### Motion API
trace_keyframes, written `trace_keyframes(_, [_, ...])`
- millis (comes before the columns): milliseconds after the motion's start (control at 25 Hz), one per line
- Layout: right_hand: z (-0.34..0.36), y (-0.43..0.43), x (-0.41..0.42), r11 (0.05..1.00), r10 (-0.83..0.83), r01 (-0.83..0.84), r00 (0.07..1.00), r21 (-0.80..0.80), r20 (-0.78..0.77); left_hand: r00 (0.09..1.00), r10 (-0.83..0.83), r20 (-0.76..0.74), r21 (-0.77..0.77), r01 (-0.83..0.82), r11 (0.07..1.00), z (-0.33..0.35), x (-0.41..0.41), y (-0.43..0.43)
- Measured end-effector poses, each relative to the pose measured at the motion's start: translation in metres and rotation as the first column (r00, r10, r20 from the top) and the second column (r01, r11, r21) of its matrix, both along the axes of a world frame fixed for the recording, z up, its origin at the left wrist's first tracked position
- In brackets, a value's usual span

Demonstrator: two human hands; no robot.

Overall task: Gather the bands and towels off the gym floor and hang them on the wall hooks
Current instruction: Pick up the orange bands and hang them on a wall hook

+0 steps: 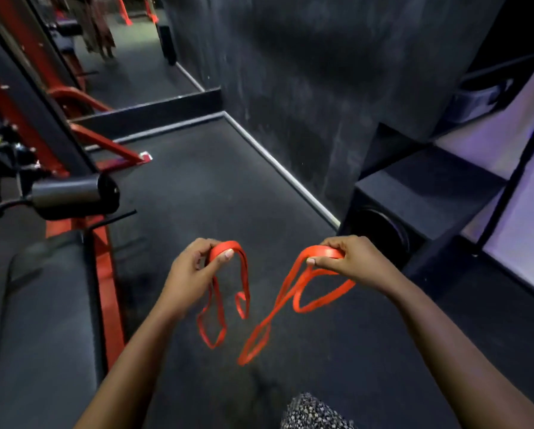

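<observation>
Dark rubber gym floor (pixel 216 187) underfoot, running far toward a dark grey textured wall (pixel 290 72) on the right. Red and black steel machine frame (pixel 104 144) along the left, with a black padded bench (pixel 43 305) at near left. No wall hooks or towels in view.

Lifted clear of the floor at near centre: red flat rubber bands (pixel 227 245), hanging slack in a left bunch (pixel 244 274) and a right bunch (pixel 321 251), apart from each other. Cannot tell whether one band or two. Probably held up and spread like this to sort the loops and stop them tangling or dragging, ready for hanging.

Left hand (pixel 194 264) curled round the top fold of the left bunch, thumb pressed over it. Right hand (pixel 349 258) pinching the top of the right bunch between thumb and curled fingers.
</observation>
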State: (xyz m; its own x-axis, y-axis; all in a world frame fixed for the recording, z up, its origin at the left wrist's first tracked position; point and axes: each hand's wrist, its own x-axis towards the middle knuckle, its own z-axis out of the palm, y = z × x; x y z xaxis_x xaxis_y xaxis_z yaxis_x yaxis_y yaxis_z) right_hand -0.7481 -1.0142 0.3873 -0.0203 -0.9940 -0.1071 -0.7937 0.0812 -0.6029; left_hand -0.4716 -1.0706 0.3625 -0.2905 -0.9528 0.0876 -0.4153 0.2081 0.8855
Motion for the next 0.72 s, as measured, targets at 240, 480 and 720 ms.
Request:
trace_keyframes(240, [0.025,-0.232,-0.036,0.972,0.108,-0.112,0.994,-0.205,-0.032,0.987,0.078,0.142,-0.286,-0.034,0.958,0.045,-0.054,-0.236])
trace_keyframes(480, [0.075,-0.468,-0.057,0.958,0.127,-0.127,0.992,-0.258,-0.016,0.928,0.046,-0.369,0.078,-0.018,0.997,0.081,-0.105,-0.447])
trace_keyframes(720, [0.108,-0.668,-0.057,0.98,0.108,-0.118,0.992,-0.161,-0.068,0.907,-0.13,-0.4,0.003,0.143,0.99,0.082,-0.139,-0.627])
